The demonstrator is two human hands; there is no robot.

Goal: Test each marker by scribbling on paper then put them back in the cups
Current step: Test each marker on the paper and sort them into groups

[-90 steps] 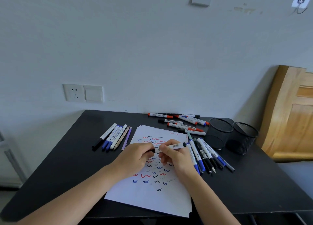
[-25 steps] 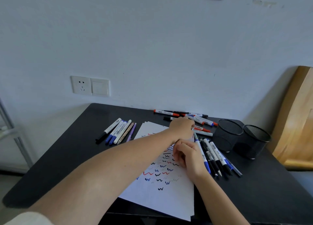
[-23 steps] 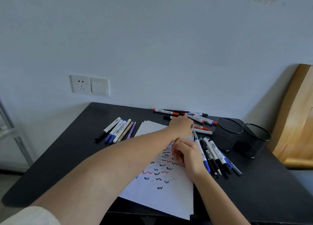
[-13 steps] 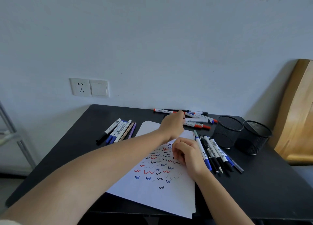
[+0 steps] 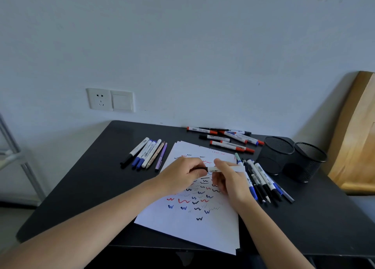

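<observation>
Black mesh cups point(image 5: 277, 154), 2 of them, stand side by side at 2 o'clock from the paper point(image 5: 192, 226) on the table point(image 5: 91, 187); only mesh shows inside each. Over the scribbled sheet the left hand point(image 5: 182, 176) curls its fingers round the dark end of a white marker point(image 5: 225, 169), and the right hand point(image 5: 233, 182) pinches the barrel. Loose markers point(image 5: 146, 153) lie at 10, 1 and 3 o'clock.

Pale wall point(image 5: 182, 45) (socket point(image 5: 99, 99), switch point(image 5: 122, 101)); black table point(image 5: 81, 187).
</observation>
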